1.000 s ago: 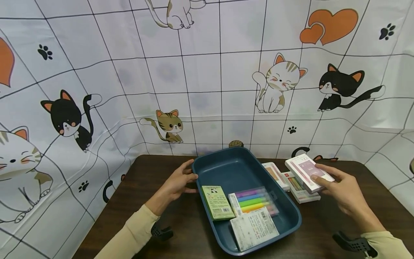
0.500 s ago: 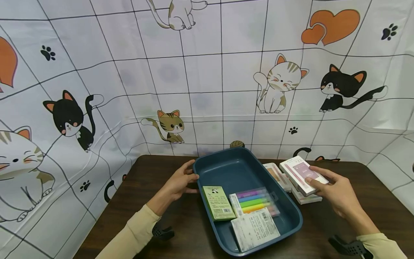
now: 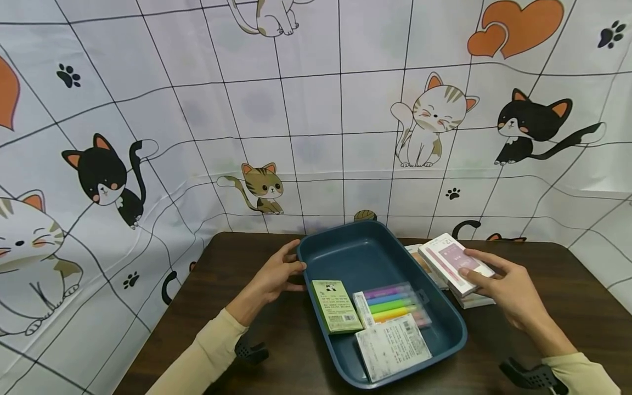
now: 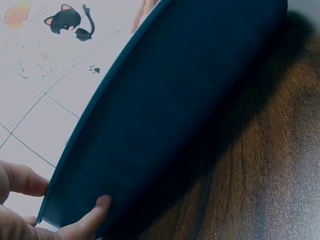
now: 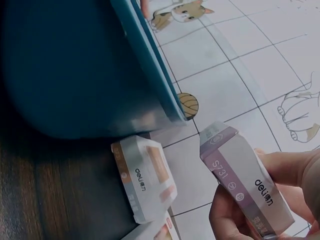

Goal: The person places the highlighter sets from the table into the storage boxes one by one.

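Observation:
My right hand [image 3: 515, 288] holds a white-and-purple deli box [image 3: 454, 263], thumb and fingers on opposite sides. It is raised over two other boxes at the right of a blue plastic tray [image 3: 355, 247]. My left hand [image 3: 271, 277] holds the tray's left rim; in the left wrist view one finger [image 4: 92, 215] presses the outer wall and another digit is partly hidden at the rim. Inside the tray lie a green box [image 3: 337, 307], a clear pack of coloured markers [image 3: 392, 307] and a white box with printed text [image 3: 393, 346].
Beside the tray's right side lie a white-and-orange deli box [image 5: 145, 177] and another white box [image 3: 475, 300], both partly covered from above by the held box. The dark wooden table [image 3: 276, 340] meets a white cat-print cloth [image 3: 316, 120] at the back.
My right hand has moved left with the white-and-purple box, bringing it closer to the tray and over the other boxes. The left hand keeps its place at the rim.

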The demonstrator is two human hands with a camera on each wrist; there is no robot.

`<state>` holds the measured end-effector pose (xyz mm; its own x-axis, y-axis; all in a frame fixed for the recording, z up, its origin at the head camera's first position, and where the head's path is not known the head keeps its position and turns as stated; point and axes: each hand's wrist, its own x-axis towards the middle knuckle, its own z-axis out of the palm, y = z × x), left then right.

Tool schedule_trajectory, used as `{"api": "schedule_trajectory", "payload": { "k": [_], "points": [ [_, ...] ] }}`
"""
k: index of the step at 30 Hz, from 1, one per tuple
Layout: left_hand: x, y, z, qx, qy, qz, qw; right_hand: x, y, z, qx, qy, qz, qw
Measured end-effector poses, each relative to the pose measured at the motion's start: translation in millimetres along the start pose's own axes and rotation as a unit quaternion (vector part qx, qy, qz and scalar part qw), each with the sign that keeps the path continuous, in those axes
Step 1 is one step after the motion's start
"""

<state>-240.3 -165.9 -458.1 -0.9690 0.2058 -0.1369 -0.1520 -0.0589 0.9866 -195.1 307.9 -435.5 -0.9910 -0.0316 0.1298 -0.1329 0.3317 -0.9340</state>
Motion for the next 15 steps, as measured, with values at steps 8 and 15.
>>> {"api": "schedule_trajectory", "payload": {
  "k": [8, 15],
  "points": [
    [-0.7, 1.1, 1.7, -0.003, 0.000, -0.002, 1.0000, -1.5, -5.4, 5.6, 0.016, -0.015, -0.020, 1.000],
    [-1.0, 2.1, 1.7, -0.001, 0.000, -0.002, 1.0000, -1.0, -10.1, 16.0, 0.060, -0.040, -0.031, 0.997]
  ]
}}
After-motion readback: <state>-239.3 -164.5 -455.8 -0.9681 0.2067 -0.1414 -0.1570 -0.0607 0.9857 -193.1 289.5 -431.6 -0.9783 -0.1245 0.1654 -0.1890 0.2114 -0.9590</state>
